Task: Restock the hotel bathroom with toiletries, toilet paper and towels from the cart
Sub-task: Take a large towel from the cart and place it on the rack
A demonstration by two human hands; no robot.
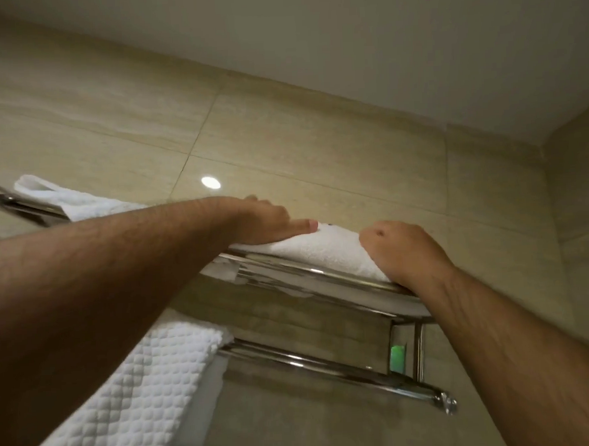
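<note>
A folded white towel (325,246) lies on the top shelf of a chrome wall rack (309,273), seen from below. My left hand (266,224) rests flat on the towel's left part, fingers stretched out. At the towel's right end my right hand (403,251) curls over it, fingers hidden behind. A second white towel (59,197) sits further left on the same shelf. Over the rack's lower bar (328,364) hangs a white waffle-textured towel (132,402), partly hidden by my left forearm.
Beige tiled wall (282,138) stands behind the rack, with a corner at the far right and the ceiling above. A small green light (397,357) glows by the rack's right bracket. The lower bar ends in a chrome knob (447,400).
</note>
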